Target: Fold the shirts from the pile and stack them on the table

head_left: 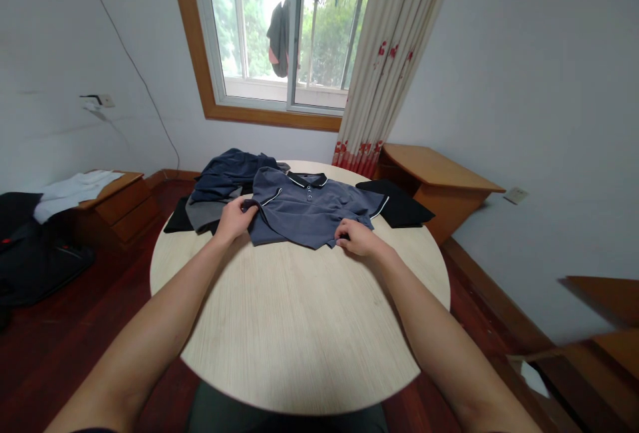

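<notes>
A grey-blue polo shirt (314, 210) with a black collar and white trim lies front up on the round table (299, 326), its collar toward the window. My left hand (234, 220) is closed on the shirt's left side, just by the sleeve edge. On the other side, my right hand (355, 237) pinches the fabric near the lower right edge. The lower part of the shirt looks folded or bunched between both hands. Some of the cloth is hidden under my fingers.
A pile of dark blue and grey clothes (227, 180) sits at the table's back left. Black folded cloth (399, 203) lies at the back right. A wooden desk (439, 167) stands beyond it, beside the curtain (389, 60). A wooden cabinet (117, 203) is left.
</notes>
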Demonstrator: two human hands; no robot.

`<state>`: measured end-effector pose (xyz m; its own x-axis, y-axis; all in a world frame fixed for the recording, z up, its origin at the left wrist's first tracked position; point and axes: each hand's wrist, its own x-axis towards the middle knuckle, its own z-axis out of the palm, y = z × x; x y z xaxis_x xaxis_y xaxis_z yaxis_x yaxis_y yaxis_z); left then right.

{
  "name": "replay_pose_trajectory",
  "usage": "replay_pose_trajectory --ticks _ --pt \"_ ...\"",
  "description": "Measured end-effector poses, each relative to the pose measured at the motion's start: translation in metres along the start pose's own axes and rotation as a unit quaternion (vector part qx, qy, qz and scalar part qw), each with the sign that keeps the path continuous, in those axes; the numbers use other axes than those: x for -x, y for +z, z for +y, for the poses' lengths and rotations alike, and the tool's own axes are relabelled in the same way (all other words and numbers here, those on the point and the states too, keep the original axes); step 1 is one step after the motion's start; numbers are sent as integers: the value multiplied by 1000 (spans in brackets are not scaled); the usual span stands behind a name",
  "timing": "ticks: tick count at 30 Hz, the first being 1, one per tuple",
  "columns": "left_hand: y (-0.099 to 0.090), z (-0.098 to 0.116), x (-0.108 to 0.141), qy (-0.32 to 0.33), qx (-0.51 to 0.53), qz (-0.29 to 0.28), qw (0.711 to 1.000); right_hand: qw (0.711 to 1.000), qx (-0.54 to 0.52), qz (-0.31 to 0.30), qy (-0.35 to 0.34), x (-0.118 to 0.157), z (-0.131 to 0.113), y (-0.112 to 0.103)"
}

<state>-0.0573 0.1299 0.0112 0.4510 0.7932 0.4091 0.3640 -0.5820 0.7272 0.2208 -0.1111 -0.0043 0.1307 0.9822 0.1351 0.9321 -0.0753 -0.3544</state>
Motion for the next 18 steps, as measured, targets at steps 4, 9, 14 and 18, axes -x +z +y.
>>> replay_pose_trajectory --ticks 4,9,14,18 --pt "0 3 0 -19 66 -14 998 996 -80 33 -4 3 -4 -3" --pt "-10 10 -4 -75 246 -121 959 948 -299 106 37 14 9 -25" --pt "-21 10 -6 -107 288 -143 941 903 -382 179 82 21 24 -40" --pt "-16 11 -4 -113 277 -126 946 898 -365 221 108 19 26 -39"
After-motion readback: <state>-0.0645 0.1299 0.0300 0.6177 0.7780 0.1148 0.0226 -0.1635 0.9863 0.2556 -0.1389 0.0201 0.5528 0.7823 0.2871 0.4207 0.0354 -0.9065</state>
